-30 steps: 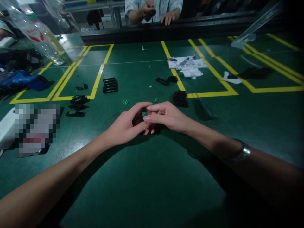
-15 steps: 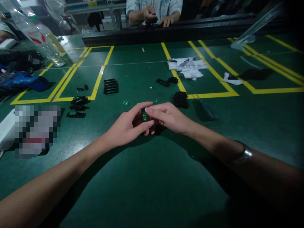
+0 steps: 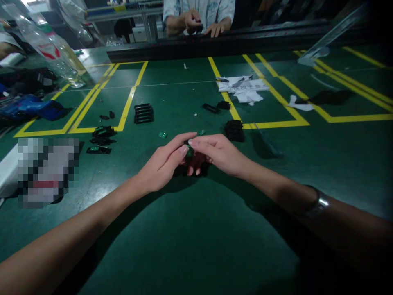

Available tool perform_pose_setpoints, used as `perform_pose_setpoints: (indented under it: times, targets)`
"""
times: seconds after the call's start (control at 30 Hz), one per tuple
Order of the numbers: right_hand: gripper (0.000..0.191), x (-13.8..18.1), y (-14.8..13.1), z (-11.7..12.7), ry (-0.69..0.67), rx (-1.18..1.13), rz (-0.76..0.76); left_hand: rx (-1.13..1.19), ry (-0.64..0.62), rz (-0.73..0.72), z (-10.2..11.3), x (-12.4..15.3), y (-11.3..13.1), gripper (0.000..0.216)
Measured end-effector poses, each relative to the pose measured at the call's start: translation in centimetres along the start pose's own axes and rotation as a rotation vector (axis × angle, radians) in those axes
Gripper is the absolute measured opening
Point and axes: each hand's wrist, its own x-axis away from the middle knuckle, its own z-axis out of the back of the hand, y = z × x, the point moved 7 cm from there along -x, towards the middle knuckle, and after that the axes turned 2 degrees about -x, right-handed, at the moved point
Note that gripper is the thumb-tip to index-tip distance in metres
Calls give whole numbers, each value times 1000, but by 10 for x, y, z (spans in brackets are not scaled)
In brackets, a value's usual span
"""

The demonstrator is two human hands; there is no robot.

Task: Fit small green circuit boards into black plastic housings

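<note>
Small green rectangular circuit board, mostly hidden by fingers, (image 3: 189, 151) sits between the two hands above the green table (image 3: 190, 229). The left hand (image 3: 162, 164) curls closed around it, thumb pressing its near side; the right hand (image 3: 222, 153) brings thumb and fingertips nearly together at its far end, though whether they grip it I cannot tell. Far right, a crumpled white paper sheet (image 3: 245, 85) bears dark print, too blurred to read. Far left, a clear plastic bottle (image 3: 50, 52) shows a red label mark, its wording illegible.
</note>
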Motion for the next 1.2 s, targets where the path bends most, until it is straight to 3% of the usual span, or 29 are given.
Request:
perform_pose_setpoints:
  times: [0.4, 0.53, 0.77, 1.0, 1.2]
  targets:
    - [39, 4, -7, -8, 179, 242, 82, -322, 203, -52, 7, 4, 13, 43]
    - [35, 3, -7, -16, 205, 185, 130, -370, 255, -92, 8, 6, 16, 41]
    - [30, 7, -6, -26, 263, 106, 229, -435, 311, -136, 8, 8, 21, 40]
    - [30, 12, -9, -23, 404, 360, 321, -527, 328, -252, 6, 7, 27, 34]
    - [28, 13, -10, -26, 454, 439, 370, -470, 352, -198, 4, 7, 27, 36]
